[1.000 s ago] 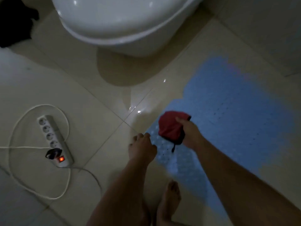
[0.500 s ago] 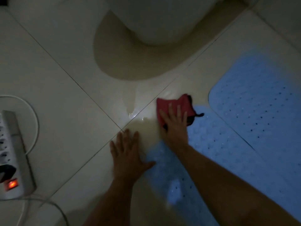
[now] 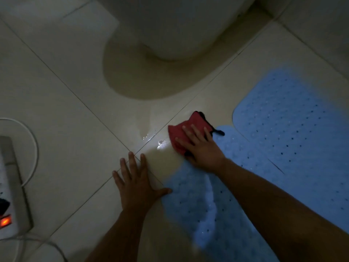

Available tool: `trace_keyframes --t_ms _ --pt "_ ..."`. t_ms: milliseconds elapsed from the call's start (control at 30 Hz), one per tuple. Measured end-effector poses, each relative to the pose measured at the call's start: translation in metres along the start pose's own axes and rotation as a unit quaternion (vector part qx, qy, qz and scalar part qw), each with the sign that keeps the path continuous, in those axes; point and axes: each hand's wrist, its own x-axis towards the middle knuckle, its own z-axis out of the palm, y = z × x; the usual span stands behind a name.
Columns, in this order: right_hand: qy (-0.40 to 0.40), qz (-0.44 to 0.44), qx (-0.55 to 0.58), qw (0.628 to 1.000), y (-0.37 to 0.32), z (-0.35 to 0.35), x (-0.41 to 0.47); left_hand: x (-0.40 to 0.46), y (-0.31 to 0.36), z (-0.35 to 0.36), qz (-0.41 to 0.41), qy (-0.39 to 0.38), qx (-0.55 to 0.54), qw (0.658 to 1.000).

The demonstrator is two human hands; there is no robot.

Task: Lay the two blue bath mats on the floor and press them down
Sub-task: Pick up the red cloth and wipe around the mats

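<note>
Two blue bath mats [image 3: 294,140] now lie flat and overlapping beside my right hand [image 3: 200,148], which since a moment ago pushed the red cloth [image 3: 184,136] forward with spread fingers, while my left hand [image 3: 136,183] stays splayed on the tile, so pressing has started.

Left hand [image 3: 137,183] and right hand [image 3: 202,149] flat, fingers spread.

Two mats [image 3: 294,140] side by side right of power strip [image 3: 11,186], before toilet [image 3: 179,31].

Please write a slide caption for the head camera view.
Right hand presses red cloth beside two blue bath mats.
</note>
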Motion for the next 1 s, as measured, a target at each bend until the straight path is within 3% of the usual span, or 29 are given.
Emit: trace_keyframes --t_ms 100,200,400,533,633,733,867,933,1000 --pt "-0.033 0.036 0.044 0.998 0.008 -0.012 0.004 0.001 0.004 -0.001 -0.014 -0.007 -0.010 1.000" --pt "-0.017 0.048 0.094 0.994 -0.018 -0.009 0.004 0.004 0.006 -0.003 -0.019 -0.013 -0.022 0.999" --pt "0.004 -0.126 0.058 0.990 -0.086 0.029 -0.020 0.002 -0.002 -0.006 -0.001 0.003 -0.026 1.000" --pt "0.004 -0.184 -0.015 0.983 -0.046 0.026 -0.013 0.002 -0.001 -0.010 -0.012 0.000 -0.018 1.000" --pt "-0.004 -0.102 -0.034 0.994 0.017 0.006 0.008 0.001 -0.001 -0.011 -0.023 -0.011 -0.013 1.000" --pt "-0.003 0.039 0.039 0.998 0.063 -0.023 0.023 0.000 -0.004 -0.004 -0.004 0.007 -0.014 1.000" --pt "0.069 0.216 0.132 0.965 0.058 -0.035 0.042 0.009 0.006 0.003 0.080 0.044 0.009 0.996" --pt "0.117 0.199 0.149 0.962 0.029 -0.021 0.040 0.016 0.021 0.002 0.098 0.054 0.010 0.994" --pt "0.113 0.075 0.137 0.981 0.007 -0.001 0.021 0.022 0.032 0.005 0.106 0.057 0.019 0.993"
